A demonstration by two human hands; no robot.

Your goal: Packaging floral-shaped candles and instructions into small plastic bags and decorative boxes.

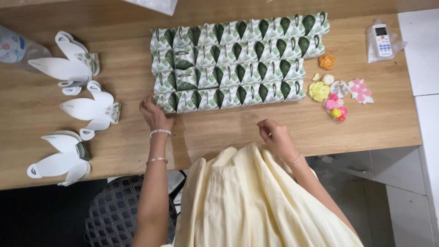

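At the top centre of the frame a white sheet (153, 4) was cut off by the upper edge, so its kind could not be told. At the far left a clear plastic item (16, 48) ran out of the picture. The buttons on the white remote control (382, 40) at upper right were too small to make out. The left hand (154, 115) covered the near corner of the leaf-patterned boxes (238, 61). The cream garment (247, 201) hid the table's near edge at bottom centre.
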